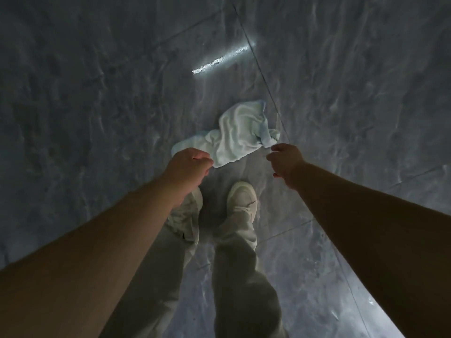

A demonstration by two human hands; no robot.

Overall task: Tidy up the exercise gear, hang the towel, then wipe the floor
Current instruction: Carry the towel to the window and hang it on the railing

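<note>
A crumpled white cloth towel is seen on the grey marble-patterned tile floor, ahead of pale shoes. Left hand fingers are curled at its near edge, grip uncertain; right hand fingers are loosely bent, empty.

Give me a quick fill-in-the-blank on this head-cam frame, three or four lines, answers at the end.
1. The crumpled white cloth lies on the grey ____.
2. The left hand and right hand reach down toward the ____.
3. The person's shoes are ____ in colour.
4. A bright streak of reflected ____ shows on the tile beyond the cloth.

Answers: floor; cloth; white; light
</note>
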